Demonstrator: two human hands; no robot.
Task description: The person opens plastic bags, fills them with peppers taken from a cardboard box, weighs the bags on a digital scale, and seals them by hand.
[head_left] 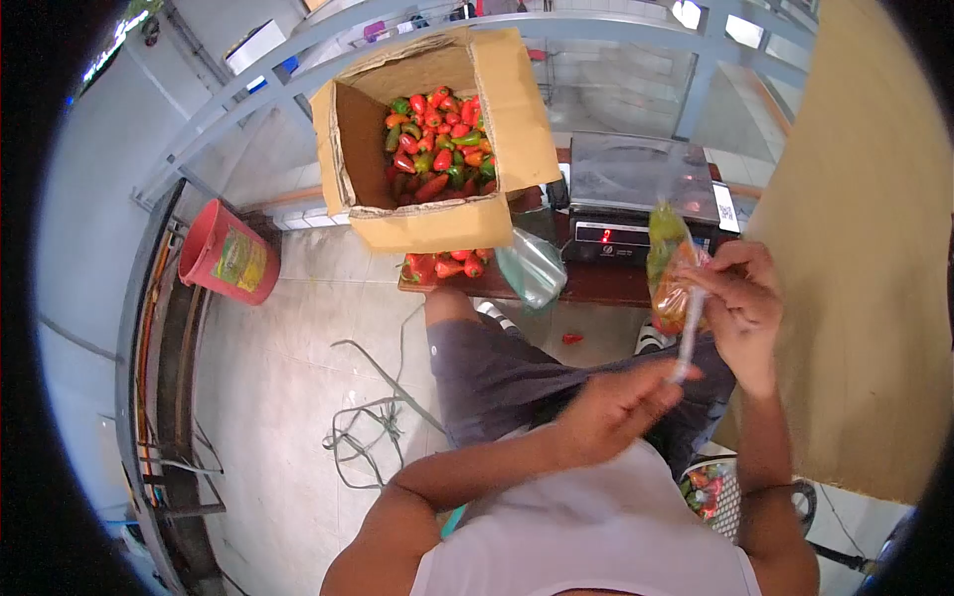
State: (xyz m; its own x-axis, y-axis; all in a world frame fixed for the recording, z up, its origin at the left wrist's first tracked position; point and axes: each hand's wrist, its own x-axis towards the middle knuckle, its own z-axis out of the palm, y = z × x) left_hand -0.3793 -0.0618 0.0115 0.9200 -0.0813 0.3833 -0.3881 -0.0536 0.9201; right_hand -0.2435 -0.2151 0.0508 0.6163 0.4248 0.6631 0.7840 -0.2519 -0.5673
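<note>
A clear plastic bag of peppers (668, 260), green and orange-red inside, hangs in front of the scale. My right hand (743, 303) is closed around the bag's gathered neck, fingers pinched together. From there a whitish twisted strip of plastic (688, 343) runs down to my left hand (621, 409), whose fingers are closed on its lower end. Motion blurs the left fingers slightly. Behind the bag stands a digital scale (636, 184) with a lit red display. An open cardboard box (427, 230) holds many red and green peppers (437, 144).
Loose red peppers (447, 264) and clear plastic bags (532, 268) lie on a low dark bench (606, 283). A red bucket (229, 253) stands at left, near tangled green strapping (368, 437). A white basket (730, 497) with bagged peppers is by my right side; a tan panel (865, 278) rises at right.
</note>
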